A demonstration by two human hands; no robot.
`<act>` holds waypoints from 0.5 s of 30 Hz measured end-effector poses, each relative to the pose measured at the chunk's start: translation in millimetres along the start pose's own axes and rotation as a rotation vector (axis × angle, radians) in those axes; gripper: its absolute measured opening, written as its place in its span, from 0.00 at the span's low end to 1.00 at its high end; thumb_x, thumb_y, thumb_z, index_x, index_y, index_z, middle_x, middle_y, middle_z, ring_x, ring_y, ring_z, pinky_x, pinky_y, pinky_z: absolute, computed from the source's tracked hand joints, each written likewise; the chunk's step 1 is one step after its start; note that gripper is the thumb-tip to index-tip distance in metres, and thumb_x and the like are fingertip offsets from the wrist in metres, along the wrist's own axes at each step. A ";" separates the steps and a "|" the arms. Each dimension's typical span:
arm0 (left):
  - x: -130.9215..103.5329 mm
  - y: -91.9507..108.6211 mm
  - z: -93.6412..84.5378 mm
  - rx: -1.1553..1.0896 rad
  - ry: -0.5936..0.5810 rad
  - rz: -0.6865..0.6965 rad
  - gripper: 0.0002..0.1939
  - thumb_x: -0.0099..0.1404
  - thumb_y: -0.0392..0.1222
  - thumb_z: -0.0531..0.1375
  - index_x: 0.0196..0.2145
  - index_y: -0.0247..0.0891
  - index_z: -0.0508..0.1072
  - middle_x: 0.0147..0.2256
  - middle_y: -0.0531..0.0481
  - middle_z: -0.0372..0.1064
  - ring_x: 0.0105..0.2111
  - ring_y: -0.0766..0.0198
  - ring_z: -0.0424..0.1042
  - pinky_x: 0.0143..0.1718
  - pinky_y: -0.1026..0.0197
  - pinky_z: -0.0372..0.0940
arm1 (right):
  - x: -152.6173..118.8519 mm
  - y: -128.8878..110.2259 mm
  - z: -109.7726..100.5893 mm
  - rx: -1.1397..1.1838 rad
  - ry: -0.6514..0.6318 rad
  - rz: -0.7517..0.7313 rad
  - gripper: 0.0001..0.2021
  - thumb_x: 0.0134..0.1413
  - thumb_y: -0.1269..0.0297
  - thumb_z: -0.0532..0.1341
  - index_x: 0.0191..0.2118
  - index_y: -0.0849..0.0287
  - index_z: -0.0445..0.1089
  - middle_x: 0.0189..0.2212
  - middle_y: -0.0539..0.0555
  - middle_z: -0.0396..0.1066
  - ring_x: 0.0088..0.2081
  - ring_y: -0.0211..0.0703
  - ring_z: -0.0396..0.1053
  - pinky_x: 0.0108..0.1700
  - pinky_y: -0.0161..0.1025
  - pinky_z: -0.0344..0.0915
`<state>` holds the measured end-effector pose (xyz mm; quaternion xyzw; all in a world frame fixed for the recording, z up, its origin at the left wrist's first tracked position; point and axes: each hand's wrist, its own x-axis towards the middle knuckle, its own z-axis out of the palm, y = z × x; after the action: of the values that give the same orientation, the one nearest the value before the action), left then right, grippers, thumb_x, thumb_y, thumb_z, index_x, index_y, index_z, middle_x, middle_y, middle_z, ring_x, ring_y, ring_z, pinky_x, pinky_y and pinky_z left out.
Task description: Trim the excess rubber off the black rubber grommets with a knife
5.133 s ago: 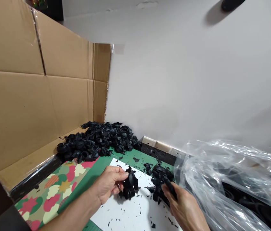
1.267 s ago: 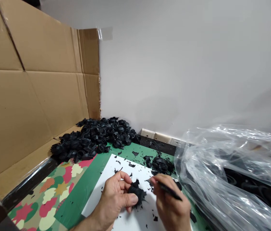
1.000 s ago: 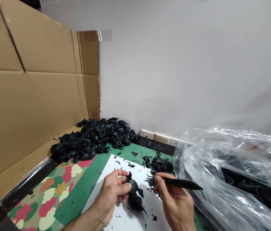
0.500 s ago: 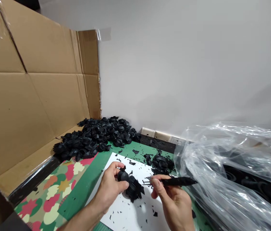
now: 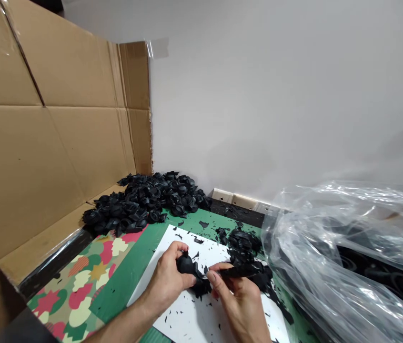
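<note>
My left hand (image 5: 169,272) is closed on a black molded rubber-like part (image 5: 185,263), with thumb and fingers on its rounded end. Ragged edges stick out on the part's right side, just over a white sheet (image 5: 173,317). Pinched in my right hand (image 5: 240,296) is a slim black-handled tool (image 5: 239,271). Its thin tip meets the ragged side of the part, though my fingers partly hide the contact. Small black scraps (image 5: 198,240) lie scattered about the sheet.
A large heap of similar black parts (image 5: 144,202) sits at the back left beside cardboard walls (image 5: 62,147). Behind my right hand is a smaller black pile (image 5: 242,240). Clear plastic bagging (image 5: 301,252) fills the right side. A green mat (image 5: 126,281) lies beneath the sheet.
My right hand has moved left, bringing the tool's tip from beside the part onto its ragged edge. My left hand keeps its hold; the view has shifted slightly.
</note>
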<state>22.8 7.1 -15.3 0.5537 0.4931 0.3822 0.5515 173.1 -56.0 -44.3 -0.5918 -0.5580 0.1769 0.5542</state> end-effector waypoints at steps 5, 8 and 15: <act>-3.1 1.7 2.5 0.288 0.041 0.032 0.25 0.41 0.24 0.62 0.38 0.42 0.68 0.29 0.56 0.66 0.30 0.62 0.66 0.31 0.65 0.57 | 2.9 -7.5 3.4 -0.123 -0.034 -0.256 0.08 0.59 0.65 0.57 0.30 0.58 0.70 0.19 0.49 0.70 0.18 0.38 0.68 0.22 0.31 0.64; -5.6 7.6 4.3 0.400 0.007 0.037 0.25 0.44 0.26 0.61 0.40 0.43 0.67 0.29 0.55 0.66 0.32 0.59 0.67 0.33 0.64 0.57 | 5.5 -8.2 9.4 -0.157 -0.038 -0.382 0.10 0.59 0.68 0.54 0.28 0.57 0.68 0.20 0.49 0.69 0.18 0.37 0.66 0.21 0.30 0.61; -0.5 8.0 5.5 0.390 -0.014 0.027 0.24 0.43 0.27 0.60 0.40 0.42 0.68 0.30 0.53 0.66 0.37 0.54 0.66 0.36 0.60 0.57 | 8.5 4.0 8.1 -0.190 0.026 -0.387 0.09 0.59 0.65 0.55 0.30 0.57 0.70 0.23 0.51 0.72 0.19 0.37 0.69 0.23 0.31 0.62</act>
<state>29.0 6.1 -7.9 0.6593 0.5465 0.2831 0.4318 171.0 -44.1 -46.8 -0.5255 -0.6680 0.0061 0.5268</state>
